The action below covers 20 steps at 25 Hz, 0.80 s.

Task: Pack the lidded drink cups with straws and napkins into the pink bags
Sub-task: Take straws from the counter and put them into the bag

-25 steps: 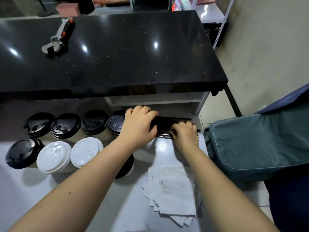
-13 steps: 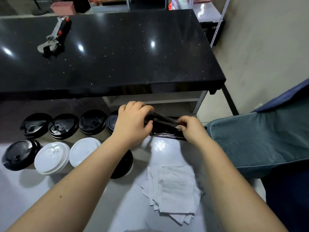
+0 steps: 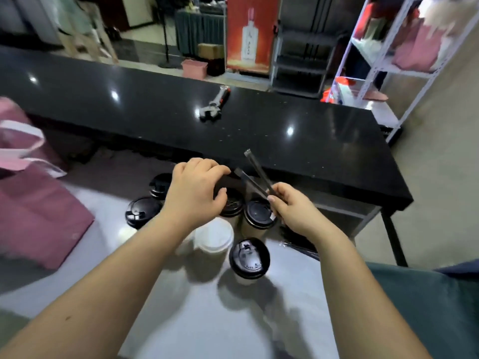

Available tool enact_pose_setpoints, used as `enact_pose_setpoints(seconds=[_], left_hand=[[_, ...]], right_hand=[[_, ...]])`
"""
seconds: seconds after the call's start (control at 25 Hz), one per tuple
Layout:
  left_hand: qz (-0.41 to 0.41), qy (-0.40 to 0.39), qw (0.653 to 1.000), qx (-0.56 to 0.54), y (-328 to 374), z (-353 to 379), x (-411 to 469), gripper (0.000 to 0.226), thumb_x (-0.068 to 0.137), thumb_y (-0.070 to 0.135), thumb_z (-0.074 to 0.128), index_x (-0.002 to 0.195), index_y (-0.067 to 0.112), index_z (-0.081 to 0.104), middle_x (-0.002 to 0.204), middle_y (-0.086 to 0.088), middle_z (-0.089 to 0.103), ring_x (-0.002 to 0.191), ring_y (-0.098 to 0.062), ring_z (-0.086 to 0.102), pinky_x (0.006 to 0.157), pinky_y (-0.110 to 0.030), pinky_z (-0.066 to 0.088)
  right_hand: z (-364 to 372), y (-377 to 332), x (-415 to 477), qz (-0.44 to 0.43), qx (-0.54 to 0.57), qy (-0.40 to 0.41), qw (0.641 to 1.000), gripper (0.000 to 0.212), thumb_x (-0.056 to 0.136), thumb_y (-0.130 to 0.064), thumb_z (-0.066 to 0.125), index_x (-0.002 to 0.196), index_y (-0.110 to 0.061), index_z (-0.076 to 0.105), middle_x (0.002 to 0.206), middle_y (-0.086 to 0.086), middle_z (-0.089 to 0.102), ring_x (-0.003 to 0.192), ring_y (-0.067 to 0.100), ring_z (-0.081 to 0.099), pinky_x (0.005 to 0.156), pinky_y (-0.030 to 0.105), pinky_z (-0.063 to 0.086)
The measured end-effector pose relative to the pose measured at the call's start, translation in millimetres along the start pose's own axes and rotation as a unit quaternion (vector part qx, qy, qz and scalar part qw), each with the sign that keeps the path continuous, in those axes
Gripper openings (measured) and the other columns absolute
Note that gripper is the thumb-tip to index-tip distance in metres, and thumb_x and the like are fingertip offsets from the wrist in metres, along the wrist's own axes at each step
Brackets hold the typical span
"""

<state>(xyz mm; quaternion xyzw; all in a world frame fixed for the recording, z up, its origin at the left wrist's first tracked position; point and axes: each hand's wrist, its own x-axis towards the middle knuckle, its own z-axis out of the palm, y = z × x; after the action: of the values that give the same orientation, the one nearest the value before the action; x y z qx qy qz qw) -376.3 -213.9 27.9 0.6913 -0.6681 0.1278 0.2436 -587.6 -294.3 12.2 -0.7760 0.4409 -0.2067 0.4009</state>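
Head view: the straw step is in hand. Right hand (image 3: 293, 216) pinches two wrapped straws (image 3: 256, 168) between thumb and fingers, with their free ends pointing up and away over the cups (image 3: 260, 215). Left hand (image 3: 194, 195) hovers over the black lids with fingers loosely curled. Nothing is visible in it, and I can't tell if it touches the lid below.

The cups sit clustered on the white table (image 3: 207, 320), lids on, none bagged. Pink bags (image 3: 39, 218) lie flat at the table's left, well apart from the cups. The straw pack (image 3: 295, 240) lies on the table just under the right wrist.

Next, my guess: carry the straws left to a bag. That means the left hand has to open a bag mouth first, or grab a cup to go with them. Napkins are still needed and aren't in frame.

Versus 0.5 s ago:
- Both hands were on the pack at the table's far edge. Now the left is off it and the right has two straws pulled clear.
- The camera has swung up and left, so the napkin pile has dropped out of view and the bags have come in.
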Motion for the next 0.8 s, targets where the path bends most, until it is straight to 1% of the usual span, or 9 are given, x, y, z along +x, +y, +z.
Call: enact_pose_setpoints(seconds=[0.08,0.2,0.36,0.44,0.52,0.64,0.72,0.8], left_hand=[[-0.025,0.015,0.999,0.016,-33.8,-31.5,-13.5,0.039,0.072,0.033,0.056,0.109,0.023,0.066,0.105,0.004,0.064,0.103,-0.025,0.057,0.085,-0.04,0.038],[-0.052,0.055,0.996,0.04,-92.2,-80.9,-42.1,0.039,0.071,0.033,0.055,0.107,0.022,0.067,0.102,0.003,0.065,0.1,-0.026,0.058,0.083,-0.041,0.04],[-0.081,0.092,0.991,0.055,-178.4,-140.1,-91.8,0.039,0.07,0.032,0.057,0.105,0.022,0.068,0.1,0.003,0.064,0.098,-0.026,0.058,0.084,-0.041,0.04],[-0.089,0.098,0.989,0.059,-230.1,-166.1,-118.8,0.039,0.069,0.032,0.058,0.105,0.023,0.068,0.1,0.003,0.064,0.099,-0.026,0.058,0.086,-0.041,0.039],[-0.101,0.081,0.99,0.054,-278.4,-187.5,-140.7,0.039,0.069,0.034,0.056,0.105,0.023,0.068,0.103,0.003,0.064,0.101,-0.026,0.058,0.088,-0.041,0.038],[-0.1,0.019,0.993,0.067,-333.4,-204.0,-162.1,0.043,0.071,0.036,0.05,0.107,0.02,0.065,0.104,-0.001,0.063,0.104,-0.028,0.054,0.088,-0.042,0.037],[-0.106,-0.029,0.992,0.069,-365.9,-212.1,-172.0,0.043,0.076,0.038,0.05,0.114,0.02,0.062,0.112,-0.002,0.06,0.111,-0.027,0.05,0.092,-0.041,0.034],[-0.109,-0.053,0.99,0.067,-393.2,-213.0,-175.5,0.04,0.082,0.038,0.053,0.118,0.022,0.059,0.119,0.001,0.057,0.115,-0.023,0.047,0.095,-0.04,0.031]], right_hand=[[30.4,-40.9,13.4,-0.032,-0.009,-0.026,0.999,0.007,0.096,-0.022,0.055,0.091,-0.017,0.055,0.066,-0.01,0.053,0.058,0.004,0.046,0.062,0.025,0.039],[83.8,-104.1,20.9,-0.07,-0.043,-0.056,0.995,0.01,0.095,-0.023,0.056,0.088,-0.016,0.056,0.064,-0.007,0.053,0.054,0.006,0.046,0.058,0.026,0.039],[161.9,-184.1,16.2,-0.104,-0.116,-0.042,0.987,0.015,0.096,-0.026,0.054,0.085,-0.015,0.055,0.068,0.0,0.059,0.057,0.011,0.051,0.057,0.028,0.041],[208.6,-226.1,13.6,-0.123,-0.116,-0.032,0.985,0.015,0.096,-0.026,0.053,0.084,-0.016,0.055,0.067,0.001,0.06,0.055,0.011,0.051,0.056,0.027,0.041],[252.8,-267.4,15.8,-0.135,-0.102,-0.019,0.985,0.014,0.095,-0.025,0.054,0.083,-0.019,0.056,0.068,0.001,0.063,0.055,0.011,0.052,0.057,0.029,0.044],[304.9,-317.6,25.4,-0.147,-0.096,-0.007,0.984,0.013,0.094,-0.021,0.055,0.081,-0.019,0.056,0.069,-0.002,0.062,0.056,0.01,0.051,0.056,0.028,0.043],[336.1,-348.5,34.4,-0.152,-0.104,-0.015,0.983,0.011,0.094,-0.019,0.055,0.083,-0.017,0.056,0.071,-0.001,0.063,0.06,0.012,0.053,0.058,0.028,0.043],[358.3,-372.0,43.6,-0.151,-0.104,-0.017,0.983,0.01,0.095,-0.018,0.054,0.085,-0.016,0.056,0.071,0.001,0.063,0.06,0.013,0.053,0.058,0.029,0.043]])
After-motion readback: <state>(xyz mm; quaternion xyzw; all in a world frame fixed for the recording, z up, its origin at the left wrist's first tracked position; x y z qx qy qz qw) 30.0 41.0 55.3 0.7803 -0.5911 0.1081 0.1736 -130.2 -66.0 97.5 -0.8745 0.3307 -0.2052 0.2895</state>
